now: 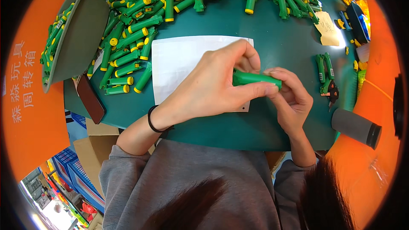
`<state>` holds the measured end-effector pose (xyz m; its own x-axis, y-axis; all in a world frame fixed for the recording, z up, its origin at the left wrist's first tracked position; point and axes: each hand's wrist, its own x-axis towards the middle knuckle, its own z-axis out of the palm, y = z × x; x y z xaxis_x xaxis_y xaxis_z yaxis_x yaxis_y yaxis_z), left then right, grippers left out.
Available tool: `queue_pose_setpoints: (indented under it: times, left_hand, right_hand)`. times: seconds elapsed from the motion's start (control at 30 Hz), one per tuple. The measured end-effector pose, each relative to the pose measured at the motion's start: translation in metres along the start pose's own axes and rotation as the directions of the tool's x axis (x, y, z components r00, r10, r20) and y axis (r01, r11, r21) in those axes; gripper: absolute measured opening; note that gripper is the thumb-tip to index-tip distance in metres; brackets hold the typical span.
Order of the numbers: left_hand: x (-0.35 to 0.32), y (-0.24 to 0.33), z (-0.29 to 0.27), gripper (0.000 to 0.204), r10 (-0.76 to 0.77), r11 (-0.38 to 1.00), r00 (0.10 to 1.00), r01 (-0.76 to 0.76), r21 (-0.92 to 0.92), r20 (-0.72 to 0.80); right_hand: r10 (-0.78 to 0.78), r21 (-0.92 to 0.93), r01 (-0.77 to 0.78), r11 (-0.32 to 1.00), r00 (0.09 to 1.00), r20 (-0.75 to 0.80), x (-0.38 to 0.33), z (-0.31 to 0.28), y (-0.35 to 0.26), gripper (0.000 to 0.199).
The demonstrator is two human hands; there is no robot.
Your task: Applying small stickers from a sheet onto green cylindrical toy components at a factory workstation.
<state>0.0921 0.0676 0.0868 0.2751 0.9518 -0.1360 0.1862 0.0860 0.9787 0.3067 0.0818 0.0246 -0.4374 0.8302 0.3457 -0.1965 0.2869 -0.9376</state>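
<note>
Head view: the left hand (213, 83) and right hand (292, 100) are gripping one green tube (255, 78) between them, fingers pinching it at both ends, over the white sheet (179, 59) on the tabletop (272, 38). Judged mid-assembly; the next move calls for steady alignment. Green-and-yellow tubes (132, 38) are lying far left.

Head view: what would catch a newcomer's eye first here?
At centre, the two hands, left hand and right hand, together hold one green tube over a white sheet on the dark green table. Behind them, a big heap of green tubes with yellow caps spreads across the table's far side. Orange bins frame both sides.
</note>
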Motion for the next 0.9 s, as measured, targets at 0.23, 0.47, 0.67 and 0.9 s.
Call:
queue_pose_setpoints:
  times: [0.23,0.47,0.67,0.9]
  left_hand:
    - [0.011,-0.024,0.012,0.035,-0.096,0.981,0.995,0.098,-0.170,0.024]
    - [0.001,-0.022,0.018,0.030,-0.138,0.986,0.989,0.142,-0.081,0.061]
    - [-0.023,-0.043,-0.012,0.032,0.108,0.984,0.978,-0.080,0.158,-0.176]
    - [-0.053,-0.070,-0.011,0.029,0.249,0.856,0.939,-0.099,0.508,-0.236]
  right_hand:
    - [0.264,0.209,-0.246,0.946,0.962,-0.062,0.001,0.006,0.000,0.037]
    - [0.369,0.120,-0.367,0.922,0.929,0.009,0.006,-0.002,-0.006,0.035]
    - [0.051,-0.309,-0.325,0.894,0.759,-0.649,-0.007,-0.110,-0.008,0.033]
    - [-0.281,-0.961,-0.272,0.044,0.920,-0.273,-0.020,-0.086,-0.002,0.045]
